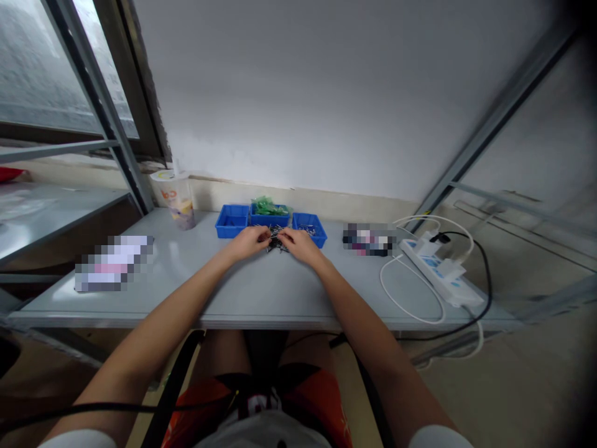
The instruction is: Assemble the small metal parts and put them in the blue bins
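Note:
A small heap of thin, dark and silvery metal pieces (277,242) lies on the grey tabletop between my hands; their exact kind is too small to make out. My left hand (252,240) is at the heap's left side, thumb and fingers pinched together. From the right, my right hand (299,242) reaches the same heap with its fingers also drawn into a pinch. Whatever is between the fingertips is too small to name. Just behind are an empty-looking blue tray (224,231), a blue tray (269,220) with green plastic packets (265,206), and a blue tray (321,239) with small metal pieces (305,231).
A lidded drink cup (180,202) stands at the back left, and a blurred-out phone-like object (114,264) lies in front of it. On the right are another blurred-out object (368,239) and a white power strip (443,277) with plugs and looping cables. A wall (298,124) rises behind the table.

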`<state>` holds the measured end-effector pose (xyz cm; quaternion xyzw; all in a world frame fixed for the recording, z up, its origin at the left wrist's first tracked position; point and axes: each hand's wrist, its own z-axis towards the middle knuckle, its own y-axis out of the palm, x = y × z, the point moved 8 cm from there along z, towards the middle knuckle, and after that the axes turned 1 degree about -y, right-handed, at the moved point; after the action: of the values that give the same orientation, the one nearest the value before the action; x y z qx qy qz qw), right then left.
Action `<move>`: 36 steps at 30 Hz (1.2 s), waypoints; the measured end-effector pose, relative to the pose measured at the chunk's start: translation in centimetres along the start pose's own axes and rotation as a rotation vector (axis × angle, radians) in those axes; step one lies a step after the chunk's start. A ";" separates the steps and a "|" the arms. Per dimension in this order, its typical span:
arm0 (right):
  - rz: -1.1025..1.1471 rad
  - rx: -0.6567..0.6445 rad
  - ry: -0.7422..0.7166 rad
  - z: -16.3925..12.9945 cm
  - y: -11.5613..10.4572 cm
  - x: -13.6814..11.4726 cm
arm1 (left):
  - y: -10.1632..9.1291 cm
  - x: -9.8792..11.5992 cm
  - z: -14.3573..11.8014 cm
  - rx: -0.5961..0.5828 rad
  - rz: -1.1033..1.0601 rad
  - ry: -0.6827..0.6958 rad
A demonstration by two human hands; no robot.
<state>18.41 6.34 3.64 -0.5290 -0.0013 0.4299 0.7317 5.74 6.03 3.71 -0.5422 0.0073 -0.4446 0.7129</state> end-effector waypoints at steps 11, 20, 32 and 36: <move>-0.031 -0.003 0.002 0.0 0.0 0.1 | 0.1 -0.3 0.2 0.035 -0.028 0.012; -0.031 -0.012 0.011 0.0 0.1 0.1 | -0.1 -0.2 0.2 0.040 -0.016 -0.005; -0.027 0.029 0.002 -0.1 -0.5 0.1 | -0.1 -1.5 0.1 0.011 0.123 -0.051; -0.036 0.027 -0.003 0.0 -0.5 0.2 | -0.3 -1.7 0.2 0.032 0.171 0.007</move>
<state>18.87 6.42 3.90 -0.5184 -0.0060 0.4175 0.7463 4.60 7.22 3.26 -0.5266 0.0488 -0.3842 0.7568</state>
